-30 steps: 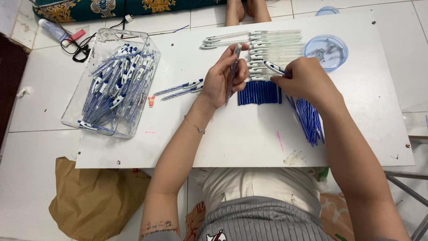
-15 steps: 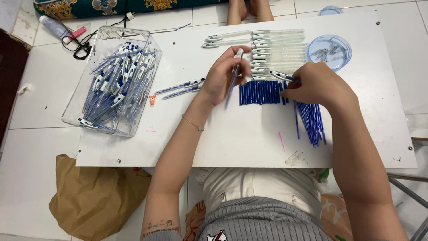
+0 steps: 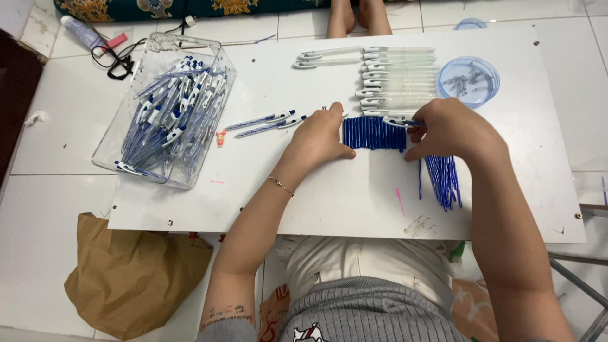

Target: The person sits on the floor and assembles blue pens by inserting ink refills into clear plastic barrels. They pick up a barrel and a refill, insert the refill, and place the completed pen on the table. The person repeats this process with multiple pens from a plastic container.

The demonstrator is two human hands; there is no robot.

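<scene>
My left hand [image 3: 320,138] lies curled on the white table [image 3: 329,196] at the left end of a tight row of short dark blue tubes [image 3: 373,133]. A thin tip pokes out above its knuckles, so it seems closed on a pen that is mostly hidden. My right hand [image 3: 453,130] is at the row's right end, pinching a white and blue pen part [image 3: 396,120] just above the tubes. Beneath this hand lies a loose bunch of blue refills [image 3: 443,180].
A clear plastic bin [image 3: 126,166] of assembled blue and white pens stands at the left. Two pens [image 3: 266,121] lie beside it. Clear barrels [image 3: 399,76] are lined up at the back, next to a round blue dish [image 3: 468,80] of small parts. Another person's feet [image 3: 358,16] show beyond the table. A brown bag [image 3: 133,278] lies on the floor.
My left hand has lowered from holding a pen upright and now rests curled by the blue tubes. My right hand has shifted left to the end of the row.
</scene>
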